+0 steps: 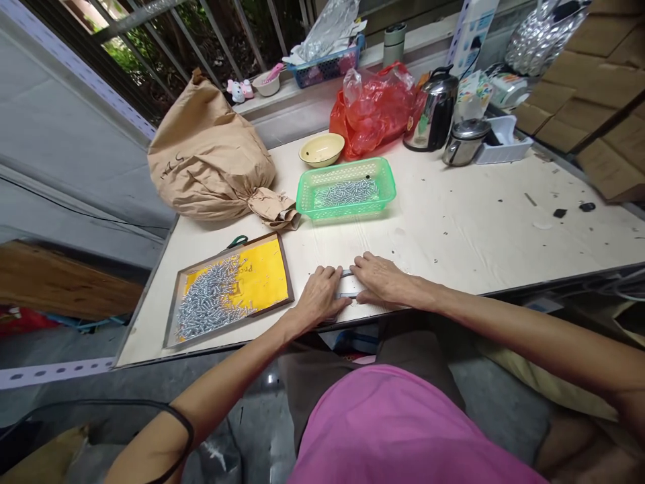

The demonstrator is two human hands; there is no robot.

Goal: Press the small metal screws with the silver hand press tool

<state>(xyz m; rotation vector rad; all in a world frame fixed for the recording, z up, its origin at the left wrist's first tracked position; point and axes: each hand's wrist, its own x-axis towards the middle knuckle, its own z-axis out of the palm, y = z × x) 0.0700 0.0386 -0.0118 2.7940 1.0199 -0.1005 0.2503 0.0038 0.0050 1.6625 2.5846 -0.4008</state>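
Both my hands rest at the table's front edge, at either end of a small grey frame-like piece (347,295) with two parallel bars. My left hand (320,296) grips its left end, fingers at the back and thumb at the front. Around the right end closes my right hand (380,280) in the same way. The piece lies flat on or just above the tabletop; its ends are hidden under my fingers. Left of my left hand is a shallow tray (289,286) with a yellow lining, holding a heap of small shiny metal pins (209,302).
Behind my hands stands a green plastic basket (347,214) with more metal pins. Farther back are a cream bowl (322,149), a red plastic bag (370,114), a kettle (433,111) and a tied brown paper sack (211,154). Green-handled scissors (238,240) lie behind the tray.
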